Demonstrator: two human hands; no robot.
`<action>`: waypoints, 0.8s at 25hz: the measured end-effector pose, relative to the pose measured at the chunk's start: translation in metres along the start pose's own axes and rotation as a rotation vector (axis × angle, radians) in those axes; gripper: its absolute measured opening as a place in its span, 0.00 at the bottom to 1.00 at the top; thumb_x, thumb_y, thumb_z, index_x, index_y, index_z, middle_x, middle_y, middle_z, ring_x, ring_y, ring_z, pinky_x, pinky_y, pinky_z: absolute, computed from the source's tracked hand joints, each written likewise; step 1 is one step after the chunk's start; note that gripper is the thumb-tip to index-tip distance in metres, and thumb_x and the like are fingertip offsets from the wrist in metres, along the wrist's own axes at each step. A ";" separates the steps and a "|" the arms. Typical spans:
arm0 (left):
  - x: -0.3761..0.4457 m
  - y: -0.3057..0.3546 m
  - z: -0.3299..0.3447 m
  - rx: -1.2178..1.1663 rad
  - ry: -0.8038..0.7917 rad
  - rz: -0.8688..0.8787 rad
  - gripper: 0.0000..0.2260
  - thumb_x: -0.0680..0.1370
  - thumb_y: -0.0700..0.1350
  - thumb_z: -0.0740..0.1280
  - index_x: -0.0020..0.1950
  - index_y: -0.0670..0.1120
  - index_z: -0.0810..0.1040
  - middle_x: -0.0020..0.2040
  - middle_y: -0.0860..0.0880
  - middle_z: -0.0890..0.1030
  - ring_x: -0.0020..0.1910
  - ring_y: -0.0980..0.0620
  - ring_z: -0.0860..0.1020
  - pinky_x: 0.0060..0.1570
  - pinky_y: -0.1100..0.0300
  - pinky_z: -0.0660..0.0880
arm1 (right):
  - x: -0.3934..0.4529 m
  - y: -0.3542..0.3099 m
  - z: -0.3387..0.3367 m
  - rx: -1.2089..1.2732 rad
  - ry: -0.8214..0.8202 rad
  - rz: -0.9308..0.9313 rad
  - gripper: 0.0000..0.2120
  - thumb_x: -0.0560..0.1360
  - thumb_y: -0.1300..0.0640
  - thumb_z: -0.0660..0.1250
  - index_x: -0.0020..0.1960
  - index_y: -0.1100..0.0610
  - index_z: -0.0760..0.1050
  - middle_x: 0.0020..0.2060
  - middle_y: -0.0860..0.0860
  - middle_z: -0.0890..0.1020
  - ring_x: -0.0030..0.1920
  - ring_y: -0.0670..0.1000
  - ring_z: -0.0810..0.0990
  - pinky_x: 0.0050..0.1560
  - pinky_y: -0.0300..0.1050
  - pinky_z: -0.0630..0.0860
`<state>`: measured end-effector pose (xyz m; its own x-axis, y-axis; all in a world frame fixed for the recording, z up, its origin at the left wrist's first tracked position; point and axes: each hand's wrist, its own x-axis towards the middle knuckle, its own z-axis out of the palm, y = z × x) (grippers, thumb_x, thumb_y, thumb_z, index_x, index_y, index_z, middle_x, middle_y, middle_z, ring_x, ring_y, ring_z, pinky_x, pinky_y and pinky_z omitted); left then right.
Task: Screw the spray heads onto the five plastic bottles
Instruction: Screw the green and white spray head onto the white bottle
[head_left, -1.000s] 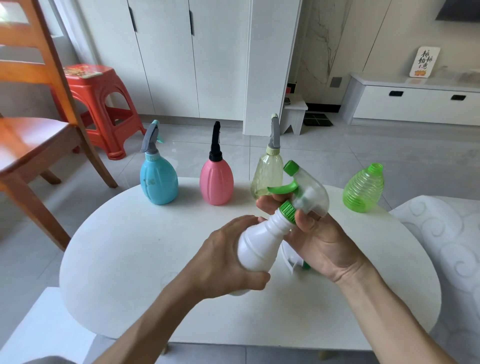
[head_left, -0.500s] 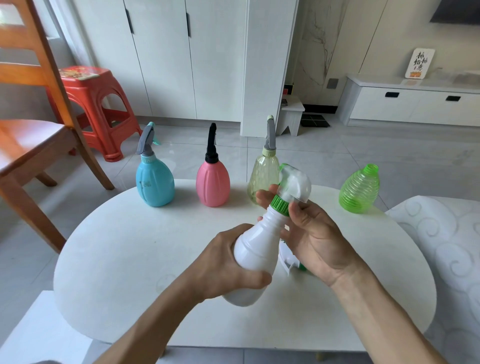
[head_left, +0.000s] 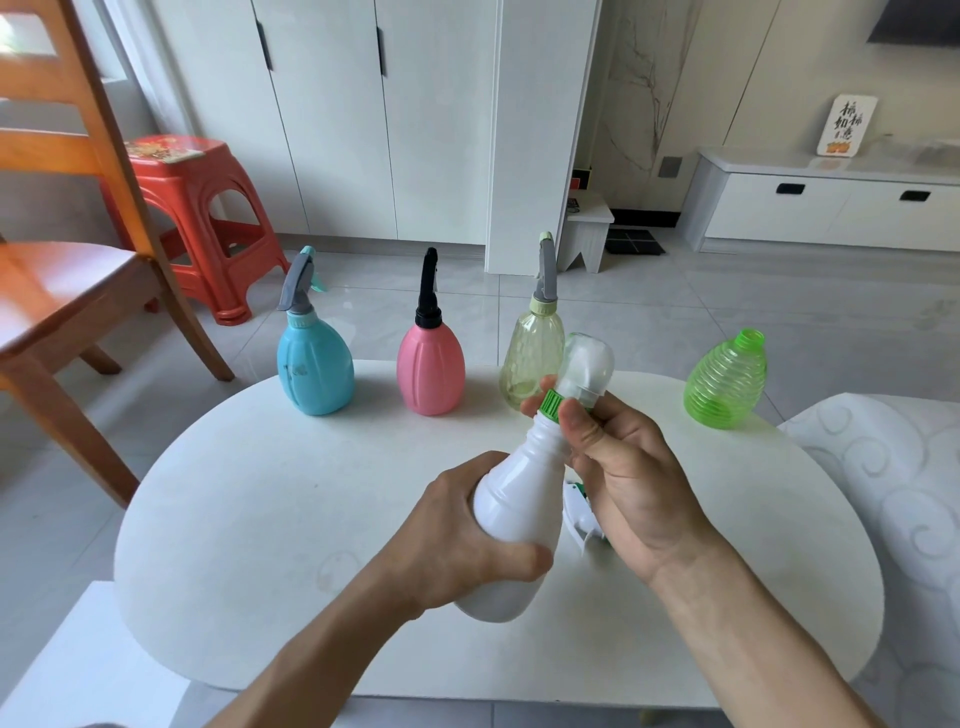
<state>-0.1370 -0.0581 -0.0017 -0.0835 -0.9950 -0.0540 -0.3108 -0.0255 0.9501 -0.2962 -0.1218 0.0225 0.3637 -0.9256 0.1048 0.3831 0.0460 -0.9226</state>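
**Spray head being fitted to a white bottle over a round tabletop**

A white round tabletop fills the lower view. At 9 o'clock stands a wooden chair, with a red stool behind it. Near centre, the white bottle is tilted, neck toward 1 o'clock. The left hand grips its body. The right hand pinches the green collar of the clear spray head sitting on its neck. Along the far edge from 11 to 2 o'clock stand a blue bottle, a pink bottle and a pale yellow bottle, each capped, then a green bottle without one. Another spray head lies just under the right hand.
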 end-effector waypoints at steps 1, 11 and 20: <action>0.000 -0.001 0.001 0.001 0.016 0.004 0.22 0.57 0.52 0.76 0.50 0.56 0.78 0.42 0.52 0.82 0.40 0.51 0.80 0.39 0.58 0.80 | -0.001 -0.001 0.002 -0.021 0.014 0.000 0.12 0.71 0.53 0.68 0.50 0.58 0.83 0.47 0.55 0.85 0.52 0.51 0.80 0.56 0.44 0.74; -0.001 -0.003 0.018 0.027 0.132 0.052 0.23 0.57 0.54 0.76 0.50 0.59 0.76 0.42 0.56 0.81 0.38 0.56 0.80 0.34 0.66 0.77 | -0.005 -0.011 0.005 -0.088 0.056 -0.027 0.15 0.70 0.54 0.69 0.51 0.63 0.82 0.42 0.52 0.85 0.44 0.45 0.81 0.44 0.33 0.74; 0.012 -0.004 0.029 -0.009 0.235 0.110 0.30 0.61 0.50 0.79 0.60 0.61 0.72 0.48 0.56 0.83 0.44 0.55 0.83 0.37 0.53 0.82 | -0.009 -0.001 0.008 -0.569 0.116 -0.050 0.15 0.68 0.45 0.74 0.52 0.47 0.78 0.47 0.44 0.86 0.50 0.45 0.84 0.50 0.45 0.80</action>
<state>-0.1645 -0.0672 -0.0150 0.1062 -0.9869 0.1215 -0.3038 0.0841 0.9490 -0.2931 -0.1101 0.0258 0.2494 -0.9581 0.1412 -0.1309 -0.1778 -0.9753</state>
